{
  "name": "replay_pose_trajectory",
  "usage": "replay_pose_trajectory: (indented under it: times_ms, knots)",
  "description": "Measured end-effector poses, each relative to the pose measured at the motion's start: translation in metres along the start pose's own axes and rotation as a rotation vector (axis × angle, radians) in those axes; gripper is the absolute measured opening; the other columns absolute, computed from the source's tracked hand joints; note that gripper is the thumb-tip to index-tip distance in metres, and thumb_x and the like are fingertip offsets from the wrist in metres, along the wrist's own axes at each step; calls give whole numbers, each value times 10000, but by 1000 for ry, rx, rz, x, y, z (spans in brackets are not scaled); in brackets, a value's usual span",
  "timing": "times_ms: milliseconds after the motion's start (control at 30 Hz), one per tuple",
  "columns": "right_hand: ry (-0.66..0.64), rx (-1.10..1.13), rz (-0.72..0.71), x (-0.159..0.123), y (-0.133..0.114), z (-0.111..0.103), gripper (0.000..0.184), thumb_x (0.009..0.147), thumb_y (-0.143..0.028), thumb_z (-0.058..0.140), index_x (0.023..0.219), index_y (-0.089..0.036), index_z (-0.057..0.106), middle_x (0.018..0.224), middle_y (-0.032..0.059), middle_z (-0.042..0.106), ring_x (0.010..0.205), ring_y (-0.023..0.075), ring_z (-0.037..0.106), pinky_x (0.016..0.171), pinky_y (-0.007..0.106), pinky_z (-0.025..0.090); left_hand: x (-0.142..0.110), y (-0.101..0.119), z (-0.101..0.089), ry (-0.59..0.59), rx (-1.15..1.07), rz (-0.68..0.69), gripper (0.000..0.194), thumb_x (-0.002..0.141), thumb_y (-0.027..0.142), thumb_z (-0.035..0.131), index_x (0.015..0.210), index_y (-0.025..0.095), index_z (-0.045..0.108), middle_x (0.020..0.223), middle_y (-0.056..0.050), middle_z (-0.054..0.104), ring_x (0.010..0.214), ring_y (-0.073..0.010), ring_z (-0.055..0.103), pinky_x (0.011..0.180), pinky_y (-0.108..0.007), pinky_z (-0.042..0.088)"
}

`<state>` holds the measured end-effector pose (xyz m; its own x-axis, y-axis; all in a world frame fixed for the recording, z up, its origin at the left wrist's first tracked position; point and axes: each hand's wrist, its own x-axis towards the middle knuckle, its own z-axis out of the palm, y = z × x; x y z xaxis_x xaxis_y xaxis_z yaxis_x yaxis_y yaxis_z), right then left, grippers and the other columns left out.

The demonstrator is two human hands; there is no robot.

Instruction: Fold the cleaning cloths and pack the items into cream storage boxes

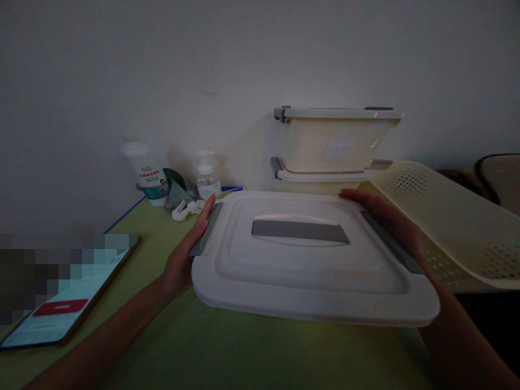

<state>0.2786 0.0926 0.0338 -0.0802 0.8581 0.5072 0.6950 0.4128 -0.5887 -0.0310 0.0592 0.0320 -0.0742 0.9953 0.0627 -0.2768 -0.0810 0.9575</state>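
Between my hands is a storage box [292,276], of which only the white lid with a grey handle strip and grey side latches shows. Any body below the lid is hidden. My left hand [184,254] grips the left side by its latch, fingertips near the far left corner. Along the opposite latch, my right hand [390,222] clasps the right side, with fingers reaching the far right corner. The lid's top tilts slightly toward me over the green table [244,352].
Behind stand two stacked cream boxes [325,143] with lids. On the right is a perforated cream basket [450,216]. At the back left are a white bottle [146,173], a pump bottle [207,179], a grey-green cloth [179,194] and a white plastic piece [184,210]. A lit phone [69,303] lies left.
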Motion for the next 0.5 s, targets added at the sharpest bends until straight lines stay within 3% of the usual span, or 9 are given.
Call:
replay_pose_trajectory:
  times_ms: [133,333,500]
  knots:
    - [35,50,41,2,-2,1,512,901,-486,183,1258,-292,496,1189,25,606,1033,266,591,878,407,479,2,1,-1,-16,8,3,513,742,448,604,1228,293,544,1289,25,546,1322,-265,315,1098,-355,273]
    - [4,83,67,3,-4,-3,508,899,-479,169,1224,-328,528,1165,-5,624,1001,267,607,835,418,497,3,7,1,-66,177,50,577,734,397,597,1276,223,503,1338,-1,500,1361,-248,224,1136,-334,101]
    - [8,58,47,3,-6,-4,489,898,-456,176,1199,-339,543,1183,-6,612,1056,273,579,871,435,477,2,7,6,-45,109,14,611,731,374,601,1310,245,458,1301,-8,535,1329,-266,296,1118,-358,188]
